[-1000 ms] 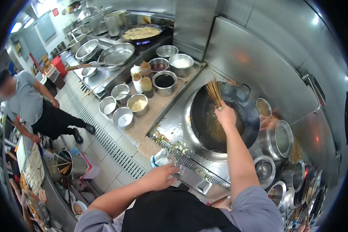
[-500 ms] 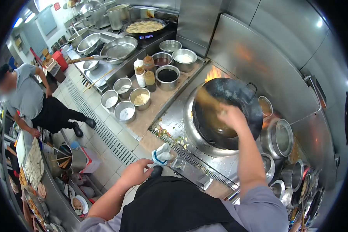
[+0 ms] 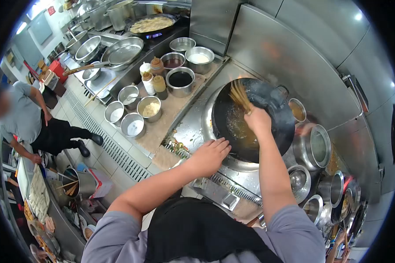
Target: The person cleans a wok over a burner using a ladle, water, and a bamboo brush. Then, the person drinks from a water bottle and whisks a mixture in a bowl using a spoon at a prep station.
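A large black wok (image 3: 274,138) sits on the round steel burner ring, with some brownish liquid in its bottom. My right hand (image 3: 258,122) is closed around a bamboo wok brush (image 3: 239,94), whose splayed bristles lie against the wok's upper left inside wall. Over the near left edge of the wok, my left hand (image 3: 211,157) stretches its fingers toward the rim and holds nothing; whether the fingertips touch the rim I cannot tell. A white cloth (image 3: 179,162) is mostly hidden behind my left forearm.
Steel pots of sauces and powders (image 3: 180,81) and squeeze bottles (image 3: 157,76) stand left of the burner. Steel pots (image 3: 311,147) line the right side. Food scraps (image 3: 176,147) lie along the gutter. A co-worker (image 3: 24,114) stands at the far left beside a counter.
My left hand has come up from near the cloth to the wok's near left rim. The brush has swung and is less blurred. Flames behind the wok no longer show.
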Demonstrator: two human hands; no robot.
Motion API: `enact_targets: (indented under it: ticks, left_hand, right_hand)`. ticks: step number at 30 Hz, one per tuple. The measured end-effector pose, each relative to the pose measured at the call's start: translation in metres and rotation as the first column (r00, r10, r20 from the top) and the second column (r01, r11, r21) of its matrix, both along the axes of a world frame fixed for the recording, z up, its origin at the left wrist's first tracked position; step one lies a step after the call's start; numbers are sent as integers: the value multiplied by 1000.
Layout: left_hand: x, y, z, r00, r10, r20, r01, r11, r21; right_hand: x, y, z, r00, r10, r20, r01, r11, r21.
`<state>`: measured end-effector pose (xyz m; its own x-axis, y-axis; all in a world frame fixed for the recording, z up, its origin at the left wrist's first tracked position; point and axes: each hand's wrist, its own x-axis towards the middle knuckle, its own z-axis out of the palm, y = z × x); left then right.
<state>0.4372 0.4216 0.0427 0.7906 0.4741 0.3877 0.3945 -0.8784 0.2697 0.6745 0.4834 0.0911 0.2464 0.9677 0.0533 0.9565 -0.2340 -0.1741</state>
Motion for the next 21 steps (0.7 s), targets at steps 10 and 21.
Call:
enact_targets:
  ticks: [10,21]
  left_hand:
    - [59,14,-13,852,-239,-466,230,970,-77]
    - [76,-13,-23,932,-152,-329,120,986,-115]
  right_hand:
    - [60,-21,10,946,97,311,5,950,-311]
    - [48,-39,-2,891,47,452,200,853,-483]
